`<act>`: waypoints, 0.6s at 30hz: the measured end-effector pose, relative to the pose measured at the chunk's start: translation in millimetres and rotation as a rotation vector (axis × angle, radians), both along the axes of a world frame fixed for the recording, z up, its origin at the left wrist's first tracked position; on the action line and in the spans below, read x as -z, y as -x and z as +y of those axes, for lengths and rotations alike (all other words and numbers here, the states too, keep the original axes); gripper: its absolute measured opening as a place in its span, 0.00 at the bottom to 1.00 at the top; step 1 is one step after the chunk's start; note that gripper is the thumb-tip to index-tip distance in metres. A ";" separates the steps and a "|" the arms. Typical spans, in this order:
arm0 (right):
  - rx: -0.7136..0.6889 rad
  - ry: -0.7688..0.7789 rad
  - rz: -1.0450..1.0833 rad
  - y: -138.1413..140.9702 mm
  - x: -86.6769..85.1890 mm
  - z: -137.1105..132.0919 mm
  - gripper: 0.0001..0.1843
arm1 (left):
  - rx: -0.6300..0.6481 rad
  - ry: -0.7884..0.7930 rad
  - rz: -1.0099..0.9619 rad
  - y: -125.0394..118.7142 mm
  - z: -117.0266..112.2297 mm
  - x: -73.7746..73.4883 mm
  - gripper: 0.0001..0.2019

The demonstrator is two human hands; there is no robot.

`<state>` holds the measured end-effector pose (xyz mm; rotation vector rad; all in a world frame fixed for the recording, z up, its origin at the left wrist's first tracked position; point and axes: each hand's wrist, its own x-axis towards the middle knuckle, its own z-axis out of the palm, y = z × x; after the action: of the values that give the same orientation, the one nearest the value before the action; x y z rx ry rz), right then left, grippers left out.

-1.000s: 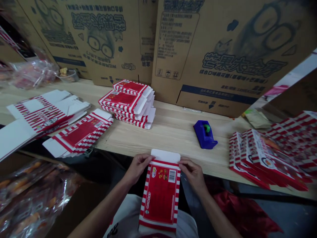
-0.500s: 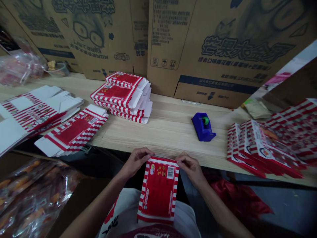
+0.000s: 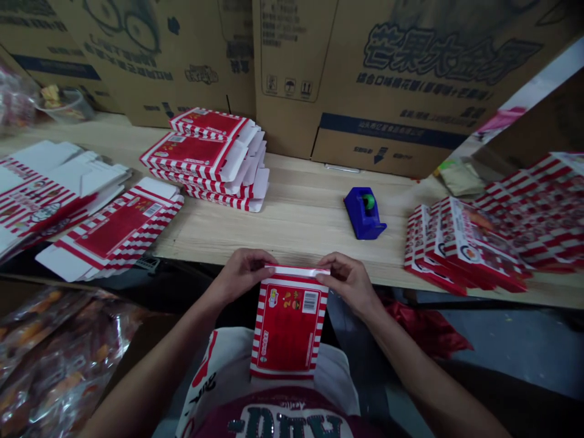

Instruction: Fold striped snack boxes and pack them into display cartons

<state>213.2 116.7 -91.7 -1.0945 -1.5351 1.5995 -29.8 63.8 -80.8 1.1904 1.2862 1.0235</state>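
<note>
A red box with striped red-and-white edges [image 3: 288, 331] rests against my lap, its barcode side facing up. At its far left corner, my left hand [image 3: 244, 274] pinches the end flap between thumb and fingers. My right hand [image 3: 349, 281] grips the far right corner the same way, thumb on top. Between the two hands the flap shows a pale strip along the box's far end. Beyond them on the table stands a blue tape dispenser [image 3: 364, 216] with a green roll.
Stacked open-ended boxes [image 3: 196, 152] stand at the table's back left, with flattened cartons [image 3: 50, 188] and more striped boxes [image 3: 121, 228] beside them. Filled boxes [image 3: 474, 243] lean at the right. Below left are clear-wrapped food packs [image 3: 59, 359]. Large brown cartons [image 3: 392, 97] line the back.
The box's end flap now shows as a pale strip under my fingers. Both hands keep hold of the corners. The view has shifted, so the table things appear higher and further left.
</note>
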 end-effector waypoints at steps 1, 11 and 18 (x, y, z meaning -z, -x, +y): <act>-0.005 -0.009 -0.004 0.6 -3.4 1.4 0.10 | 0.009 0.029 -0.043 0.1 2.4 -2.6 0.07; 0.063 -0.168 0.059 -5.7 17.2 -21.7 0.07 | -0.020 -0.012 -0.113 -9.2 -10.5 9.6 0.09; 0.011 -0.220 0.046 -16.9 29.1 -18.3 0.09 | -0.177 -0.010 -0.071 -16.6 -16.9 32.2 0.08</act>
<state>230.0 98.4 -120.8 -0.9370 -1.6275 1.4001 -13.2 46.8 -113.0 1.0523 1.3486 1.1912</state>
